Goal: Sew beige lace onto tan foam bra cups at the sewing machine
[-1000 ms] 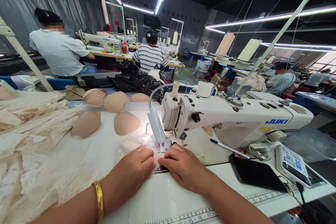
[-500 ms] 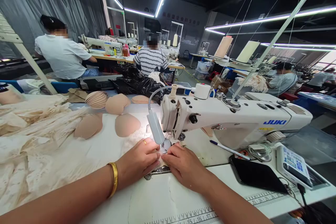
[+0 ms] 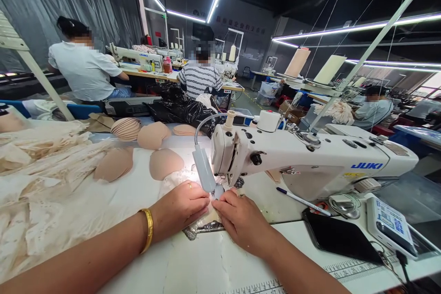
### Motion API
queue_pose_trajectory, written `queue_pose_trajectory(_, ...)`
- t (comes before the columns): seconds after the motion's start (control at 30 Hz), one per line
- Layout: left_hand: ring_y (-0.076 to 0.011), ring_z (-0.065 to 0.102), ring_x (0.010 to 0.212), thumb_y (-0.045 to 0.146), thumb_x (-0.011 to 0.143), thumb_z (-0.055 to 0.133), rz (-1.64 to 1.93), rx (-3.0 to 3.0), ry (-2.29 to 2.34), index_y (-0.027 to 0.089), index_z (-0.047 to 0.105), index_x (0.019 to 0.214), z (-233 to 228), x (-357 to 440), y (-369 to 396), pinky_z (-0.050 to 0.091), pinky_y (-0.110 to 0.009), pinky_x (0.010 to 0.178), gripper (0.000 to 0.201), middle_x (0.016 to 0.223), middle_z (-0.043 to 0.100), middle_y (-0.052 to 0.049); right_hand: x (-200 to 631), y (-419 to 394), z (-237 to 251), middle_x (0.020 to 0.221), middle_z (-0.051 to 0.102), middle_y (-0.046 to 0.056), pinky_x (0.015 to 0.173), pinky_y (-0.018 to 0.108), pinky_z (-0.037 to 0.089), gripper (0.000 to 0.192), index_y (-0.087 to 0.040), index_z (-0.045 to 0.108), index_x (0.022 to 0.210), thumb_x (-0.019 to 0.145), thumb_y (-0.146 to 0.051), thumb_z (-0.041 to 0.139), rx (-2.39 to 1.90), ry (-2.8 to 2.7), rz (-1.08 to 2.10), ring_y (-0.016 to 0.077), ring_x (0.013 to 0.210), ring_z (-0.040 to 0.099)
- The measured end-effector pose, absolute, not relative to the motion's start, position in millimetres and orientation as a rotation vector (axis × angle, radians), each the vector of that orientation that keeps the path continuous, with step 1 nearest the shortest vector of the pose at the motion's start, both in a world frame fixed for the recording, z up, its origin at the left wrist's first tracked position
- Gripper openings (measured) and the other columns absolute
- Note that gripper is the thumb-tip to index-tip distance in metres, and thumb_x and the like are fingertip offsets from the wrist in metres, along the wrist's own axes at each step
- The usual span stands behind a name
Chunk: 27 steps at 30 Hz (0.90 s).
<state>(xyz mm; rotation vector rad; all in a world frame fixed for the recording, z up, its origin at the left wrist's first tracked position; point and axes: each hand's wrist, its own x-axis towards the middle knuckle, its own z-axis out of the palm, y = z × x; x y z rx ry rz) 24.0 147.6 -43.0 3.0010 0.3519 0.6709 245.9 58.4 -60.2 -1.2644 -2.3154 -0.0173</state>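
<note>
Mid-job by the look of it: cloth (image 3: 177, 179) is at the needle end of the machine (image 3: 272, 144), both hands on it, not released. It sits under and just left of the lamp (image 3: 203, 167), pale and lacy.

Left hand (image 3: 182, 209): fingers drawn in narrow, holding the cloth at its near side. Right hand (image 3: 243, 223): also narrow, fingertips on the same cloth, just right of the left ones. Tips nearly meet in front of the needle area. Exact finger grip is partly hidden.

Done: cloth is laid in place at the machine, I'd say. Seam not readable; lamp and fingers cover the stitch point, so can't tell how much of this piece is sewn, or whether the needle is down.

Left over, my guess: a fair bit. Loose pads on the bench (image 3: 193, 266) left of the machine: a fanned stack (image 3: 115, 164), one pad (image 3: 167, 164) between that and the lamp, and farther back a ribbed stack (image 3: 126, 129), then a folded-looking pad (image 3: 154, 135) just right of it. None of these is in the hands. Big lace pile (image 3: 34, 161) at far left to near left; can't tell if it's finished work or stock waiting.

Right side: pen (image 3: 303, 201) and phone (image 3: 339, 236), both well apart from the cloth.
</note>
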Motion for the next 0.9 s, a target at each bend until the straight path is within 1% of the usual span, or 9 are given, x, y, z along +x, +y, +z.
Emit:
queue_pose_trajectory(0.17, -0.0177, 0.054, 0.069, 0.017, 0.107, 0.04, 0.753, 3.019, 0.313, 0.02, 0.057, 0.08, -43.5, 26.4, 154.9, 0.039, -0.031, 0.069, 0.032, 0.079, 0.064, -0.001, 245.1, 61.2, -62.6, 0.087, 0.063, 0.005, 0.067, 0.032, 0.038, 0.028, -0.019, 0.065, 0.113, 0.098, -0.006, 0.046, -1.25, -2.296, -0.03, 0.0199, 0.073, 0.052)
queue_pose_trajectory(0.3, -0.0183, 0.056, 0.069, 0.019, 0.106, 0.043, 0.781, 3.045, 0.308, 0.02, 0.06, 0.08, -41.8, 27.9, 158.7, 0.039, -0.032, 0.067, 0.031, 0.078, 0.067, -0.002, 244.6, 62.0, -62.4, 0.087, 0.063, 0.006, 0.066, 0.032, 0.039, 0.024, -0.019, 0.065, 0.108, 0.1, -0.008, 0.046, -1.285, -2.295, -0.052, 0.0211, 0.074, 0.054)
queue_pose_trajectory(0.4, -0.0196, 0.058, 0.073, 0.02, 0.105, 0.046, 0.791, 3.063, 0.33, 0.02, 0.063, 0.08, -40.8, 28.5, 161.2, 0.04, -0.032, 0.067, 0.03, 0.08, 0.068, -0.003, 244.2, 62.4, -62.9, 0.088, 0.064, 0.006, 0.064, 0.032, 0.038, 0.023, -0.02, 0.064, 0.106, 0.099, -0.007, 0.046, -1.329, -2.285, -0.055, 0.0214, 0.074, 0.056)
queue_pose_trajectory(0.53, -0.0198, 0.06, 0.073, 0.021, 0.105, 0.047, 0.796, 3.075, 0.325, 0.02, 0.067, 0.086, -41.4, 27.9, 164.9, 0.042, -0.032, 0.068, 0.028, 0.081, 0.069, -0.003, 243.8, 63.1, -64.5, 0.088, 0.064, 0.006, 0.063, 0.032, 0.037, 0.022, -0.021, 0.063, 0.105, 0.099, -0.007, 0.046, -1.351, -2.284, -0.07, 0.0204, 0.072, 0.055)
queue_pose_trajectory(0.7, -0.0208, 0.061, 0.074, 0.023, 0.106, 0.048, 0.825, 3.103, 0.285, 0.019, 0.068, 0.086, -42.1, 25.7, 168.9, 0.042, -0.033, 0.068, 0.029, 0.082, 0.071, -0.005, 243.2, 63.5, -65.3, 0.09, 0.063, 0.006, 0.062, 0.031, 0.034, 0.023, -0.021, 0.063, 0.104, 0.096, -0.005, 0.048, -1.363, -2.293, -0.081, 0.0208, 0.074, 0.055)
queue_pose_trajectory(0.77, -0.0206, 0.06, 0.074, 0.022, 0.105, 0.049, 0.825, 3.114, 0.261, 0.02, 0.068, 0.087, -40.6, 25.3, 168.5, 0.041, -0.033, 0.068, 0.026, 0.081, 0.07, -0.005, 243.0, 63.5, -65.3, 0.089, 0.062, 0.006, 0.06, 0.03, 0.032, 0.025, -0.021, 0.064, 0.103, 0.093, -0.003, 0.049, -1.357, -2.291, -0.094, 0.0206, 0.074, 0.053)
queue_pose_trajectory(0.9, -0.0218, 0.06, 0.077, 0.018, 0.101, 0.056, 0.844, 3.133, 0.323, 0.021, 0.068, 0.09, -34.3, 26.1, 162.7, 0.041, -0.034, 0.071, 0.016, 0.084, 0.07, -0.004, 244.0, 63.3, -66.8, 0.087, 0.06, 0.005, 0.06, 0.029, 0.029, 0.026, -0.021, 0.064, 0.096, 0.09, 0.0, 0.05, -1.34, -2.282, -0.126, 0.0198, 0.074, 0.051)
